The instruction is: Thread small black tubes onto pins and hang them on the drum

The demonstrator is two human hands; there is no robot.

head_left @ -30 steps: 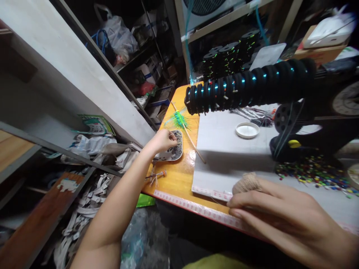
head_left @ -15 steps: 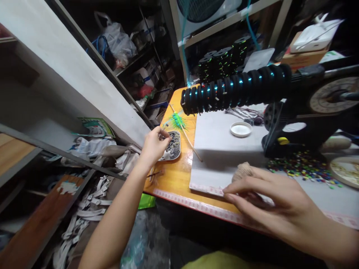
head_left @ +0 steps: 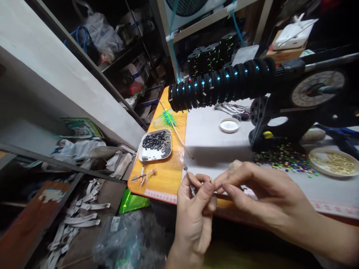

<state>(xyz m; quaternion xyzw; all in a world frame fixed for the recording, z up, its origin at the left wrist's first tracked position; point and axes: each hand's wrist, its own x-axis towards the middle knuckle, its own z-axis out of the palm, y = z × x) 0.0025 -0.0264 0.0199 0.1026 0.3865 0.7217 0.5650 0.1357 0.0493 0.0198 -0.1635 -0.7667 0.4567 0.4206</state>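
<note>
My left hand (head_left: 195, 209) is closed in front of the table edge, thumb against forefinger, with a tiny yellowish bit showing at the fingertips. A thin piece with a grey tip (head_left: 185, 169) sticks up from between its fingers; its kind is unclear. My right hand (head_left: 269, 198) is pinched, its fingertips meeting those of the left; whatever they hold is too small to make out. Beyond the left hand lies a white tray (head_left: 148, 154) of small black cylinders and finer grey and yellowish parts. A tan ball-like thing (head_left: 235, 166) sits partly hidden behind the right hand.
A black machine arm with ringed spools (head_left: 221, 84) juts over the white board (head_left: 196, 138). Colored beads (head_left: 283, 158) and a dish of gold parts (head_left: 315, 166) lie at right. A thin stick (head_left: 182, 140) and green bristly lure (head_left: 168, 118) rest near the tray.
My left hand has come away from the tray, back and to the right, to meet the right hand's fingertips. The view has shifted slightly to the right.
</note>
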